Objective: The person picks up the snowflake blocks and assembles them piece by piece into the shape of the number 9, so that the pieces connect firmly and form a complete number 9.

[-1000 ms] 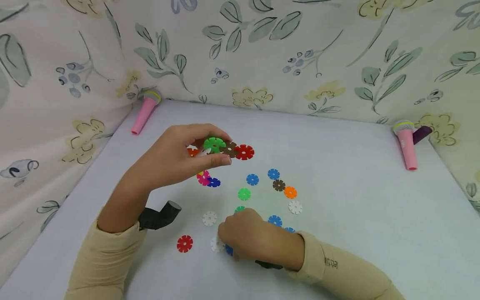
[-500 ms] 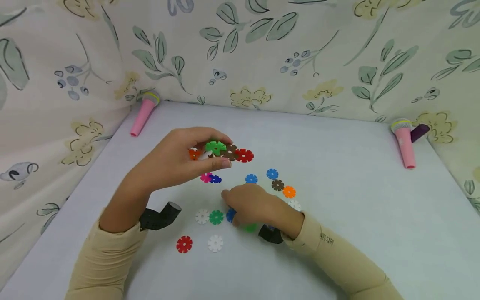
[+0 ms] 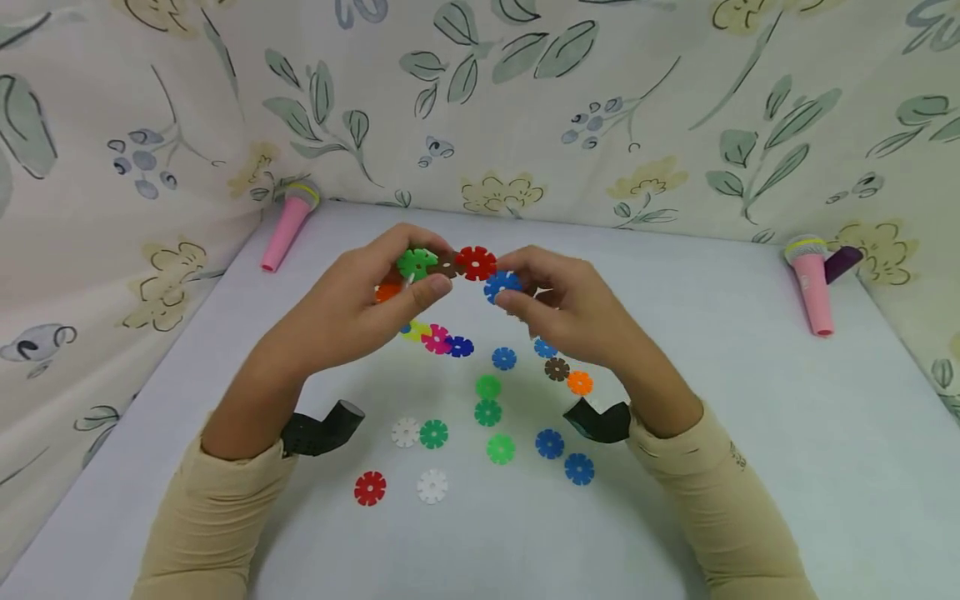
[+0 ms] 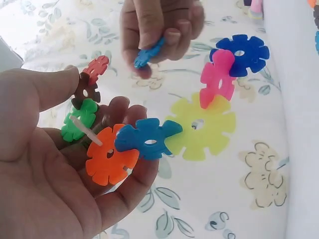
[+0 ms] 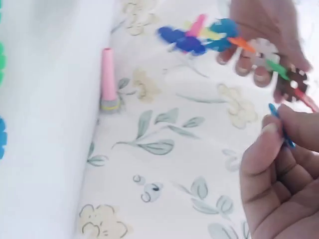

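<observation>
A chain of interlocked notched plastic discs hangs from my left hand (image 3: 352,308), whose thumb and fingers pinch it near the brown disc (image 4: 85,93). Its red disc (image 3: 476,263) forms one end. Farther along come green (image 4: 79,119), white, orange (image 4: 112,154), blue (image 4: 149,139), yellow (image 4: 202,127) and pink (image 4: 218,79) discs, with a dark blue disc (image 4: 241,54) at the other end. Between thumb and fingers, my right hand (image 3: 573,304) pinches a single blue disc (image 3: 502,287), close below the red one. Whether those two touch is unclear in the head view.
Several loose discs lie on the white table below the hands, among them a red disc (image 3: 370,488), a white disc (image 3: 432,487) and an orange disc (image 3: 580,383). Pink toy microphones stand out at the back left (image 3: 288,225) and right (image 3: 812,287). Floral cloth (image 3: 480,108) rises behind.
My right hand has picked a blue disc off the table and lifted it up to the chain's red end. The left hand has raised the chain slightly and tilted it.
</observation>
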